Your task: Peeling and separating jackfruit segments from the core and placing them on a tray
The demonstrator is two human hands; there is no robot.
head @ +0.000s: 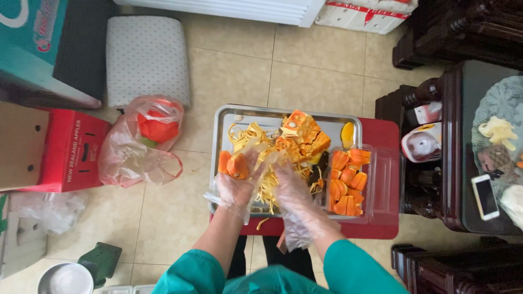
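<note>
Both my hands wear clear plastic gloves over a steel tray [224, 117] on a red stool [384, 130]. My left hand [235, 182] holds an orange fruit pod [237, 165] at the tray's left side. My right hand [290, 185] rests in a heap of pale yellow fruit strands [248, 136] in the tray's middle. A chunk of cut orange fruit with rind [302, 133] lies at the tray's far side. A clear plastic box [381, 179] at the right holds several orange pods [346, 182].
A clear plastic bag [139, 147] with red and orange scraps lies on the tiled floor to the left, next to a red cardboard box [65, 149]. A dark wooden table [463, 141] with a phone [485, 196] stands on the right. A green object [101, 261] is at lower left.
</note>
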